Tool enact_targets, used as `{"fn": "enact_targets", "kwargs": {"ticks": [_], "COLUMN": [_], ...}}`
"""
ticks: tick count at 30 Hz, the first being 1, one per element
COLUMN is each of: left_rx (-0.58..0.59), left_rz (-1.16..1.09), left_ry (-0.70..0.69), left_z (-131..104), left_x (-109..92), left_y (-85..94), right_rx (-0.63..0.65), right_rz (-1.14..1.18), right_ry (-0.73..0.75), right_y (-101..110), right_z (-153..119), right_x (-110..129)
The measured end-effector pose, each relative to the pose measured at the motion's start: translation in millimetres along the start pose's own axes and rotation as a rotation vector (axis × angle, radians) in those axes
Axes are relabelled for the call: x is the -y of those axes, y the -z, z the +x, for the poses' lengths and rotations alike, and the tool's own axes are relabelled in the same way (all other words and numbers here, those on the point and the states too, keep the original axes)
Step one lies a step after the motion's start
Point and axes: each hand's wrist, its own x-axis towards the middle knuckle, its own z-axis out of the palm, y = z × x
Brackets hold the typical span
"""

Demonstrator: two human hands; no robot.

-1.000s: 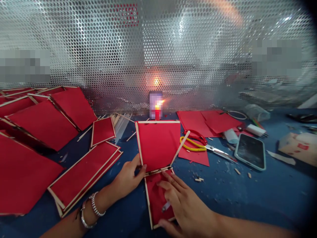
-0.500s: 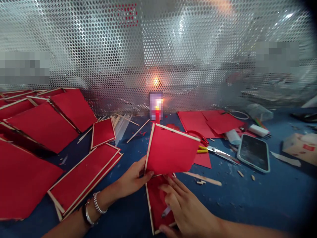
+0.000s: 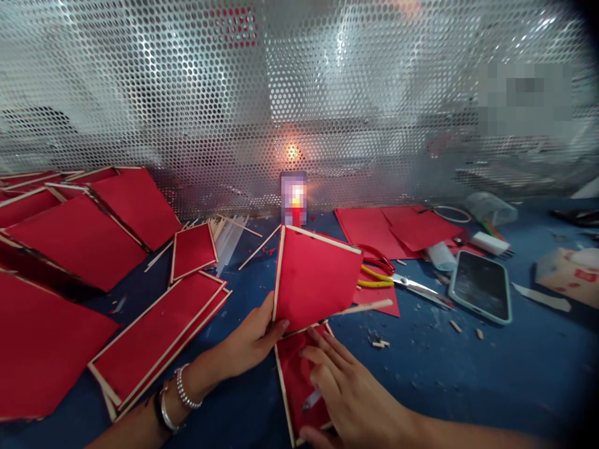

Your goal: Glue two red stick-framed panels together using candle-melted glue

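In the middle, a red panel edged with pale wooden strips stands tilted up, meeting a second wood-framed red panel below it. My left hand is closed on the upper panel's lower left edge, thumb in front. Over the lower panel, my right hand has bent fingers, with fingertips at the seam between the panels. A pale pen-like tube with a dark tip sticks out from under its palm. A thin wooden strip points right from the upper panel's lower right corner; whether it is attached I cannot tell.
A lit candle, blurred by pixels, burns behind the panel. Yellow-handled scissors, red-handled pliers or scissors, red sheets and a phone lie right. Framed red panels are stacked left. A perforated metal screen stands behind.
The upper panel's right side has swung left, uncovering more of the yellow scissor handles. The thin wooden strip has shifted up and left. Both hands hold nearly the same places.
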Motion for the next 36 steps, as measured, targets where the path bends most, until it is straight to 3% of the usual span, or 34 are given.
{"fn": "enact_targets", "kwargs": {"ticks": [17,24,36], "left_rx": [0.005,0.009,0.017], "left_rz": [0.057,0.063,0.112], "left_ry": [-0.008,-0.02,-0.059], "left_z": [-0.3,-1.2,-3.9], "left_x": [-4.0,-1.7,-1.6], "left_y": [-1.9,-2.8,-2.0], "right_rx": [0.078,0.031,0.06], "right_rz": [-0.026,-0.007,0.033], "right_ry": [-0.037,-0.032,-0.038], "right_y": [5.3,2.6,2.2], "right_z": [2.2,1.3,1.8], "right_x": [4.4,3.3,3.9]}}
